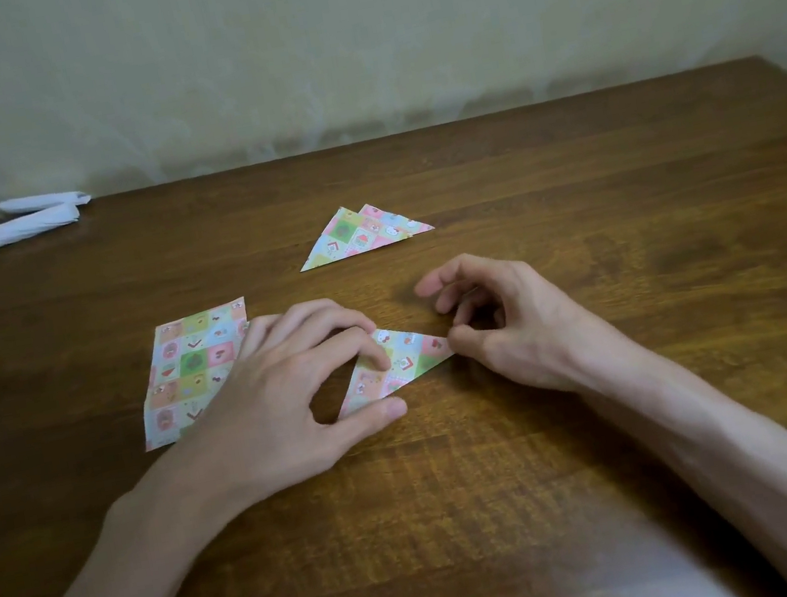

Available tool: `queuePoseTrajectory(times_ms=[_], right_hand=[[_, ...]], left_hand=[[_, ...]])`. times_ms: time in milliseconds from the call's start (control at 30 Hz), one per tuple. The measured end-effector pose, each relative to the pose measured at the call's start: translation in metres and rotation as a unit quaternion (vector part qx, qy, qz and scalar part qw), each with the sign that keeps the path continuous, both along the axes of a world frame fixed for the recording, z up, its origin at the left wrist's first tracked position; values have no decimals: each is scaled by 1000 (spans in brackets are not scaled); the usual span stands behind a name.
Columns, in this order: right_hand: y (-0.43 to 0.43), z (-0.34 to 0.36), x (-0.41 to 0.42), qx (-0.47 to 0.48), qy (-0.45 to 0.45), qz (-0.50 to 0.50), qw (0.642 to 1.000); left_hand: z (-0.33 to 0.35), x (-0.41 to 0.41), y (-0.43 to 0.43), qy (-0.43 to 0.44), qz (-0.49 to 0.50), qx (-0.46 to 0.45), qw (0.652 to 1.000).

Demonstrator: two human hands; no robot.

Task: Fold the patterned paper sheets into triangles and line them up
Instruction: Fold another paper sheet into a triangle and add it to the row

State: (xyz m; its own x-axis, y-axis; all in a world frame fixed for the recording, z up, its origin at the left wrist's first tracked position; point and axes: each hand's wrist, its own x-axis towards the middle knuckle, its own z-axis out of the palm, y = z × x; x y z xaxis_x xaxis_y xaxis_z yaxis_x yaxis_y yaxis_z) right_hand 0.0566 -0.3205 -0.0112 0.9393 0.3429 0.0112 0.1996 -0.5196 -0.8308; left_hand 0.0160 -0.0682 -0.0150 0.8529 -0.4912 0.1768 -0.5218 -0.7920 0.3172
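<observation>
Low in the frame, two bare forearms reached up across the brown wooden table (516,486). At centre lay the folded triangle (404,361), flat on the wood between the hands. The left hand (282,395) arched over its left half, fingers spread and bent, one fingertip pressing the paper down and the thumb resting at its lower edge; it held nothing closed in. The right hand (505,326) had its fingers curled, and thumb and forefinger appeared to pinch the triangle's right tip.

Such paper looked thin and light, likely to slide on the smooth wood and to keep any stray crease, so it would best be taken by a corner or pinned at the fold.

Just left of the left hand, partly under its fingers, lay the flat patterned sheets (189,369), not yet folded. Further up, above centre, two finished triangles (360,236) overlapped, well apart from the hands. No box or tray showed; everything sat on bare wood. Upper left, near the wall, lay two white paper rolls (30,223).
</observation>
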Motion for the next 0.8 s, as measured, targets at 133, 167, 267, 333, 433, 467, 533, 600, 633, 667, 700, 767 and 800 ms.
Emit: queuePoseTrajectory(times_ms=[133, 167, 267, 333, 433, 467, 533, 600, 633, 667, 700, 767, 800], right_hand=[[2, -3, -5, -62, -52, 23, 996], [2, -2, -6, -77, -57, 26, 995], [4, -1, -9, -106, -71, 38, 991], [6, -1, -11, -102, -85, 48, 990], [7, 0, -12, -81, -117, 78, 987], [7, 1, -12, -83, -131, 88, 984], [6, 2, -11, -92, -150, 99, 979], [5, 1, -10, -114, -167, 106, 974], [6, 0, -10, -129, -181, 109, 969], [6, -1, -10, -143, -195, 113, 964], [7, -2, -10, -155, -207, 117, 959], [9, -4, -12, -171, -223, 124, 952], [10, -5, -13, -178, -231, 127, 948]], left_hand=[[0, -2, -5, -31, 16, 1, 999], [1, -3, -6, -42, 17, 1, 999], [3, -4, -10, -87, 10, 17, 996], [5, -5, -11, -115, 4, 25, 993], [6, -5, -11, -132, -6, 40, 990], [6, -5, -11, -134, -8, 47, 990], [4, -5, -10, -137, -10, 51, 989], [4, -4, -8, -141, -9, 49, 989], [4, -4, -7, -145, -9, 48, 988], [4, -3, -7, -147, -9, 45, 988], [4, -3, -7, -147, -8, 39, 988], [3, -2, -6, -137, -12, 28, 990], [2, -1, -4, -128, -14, 25, 991]])
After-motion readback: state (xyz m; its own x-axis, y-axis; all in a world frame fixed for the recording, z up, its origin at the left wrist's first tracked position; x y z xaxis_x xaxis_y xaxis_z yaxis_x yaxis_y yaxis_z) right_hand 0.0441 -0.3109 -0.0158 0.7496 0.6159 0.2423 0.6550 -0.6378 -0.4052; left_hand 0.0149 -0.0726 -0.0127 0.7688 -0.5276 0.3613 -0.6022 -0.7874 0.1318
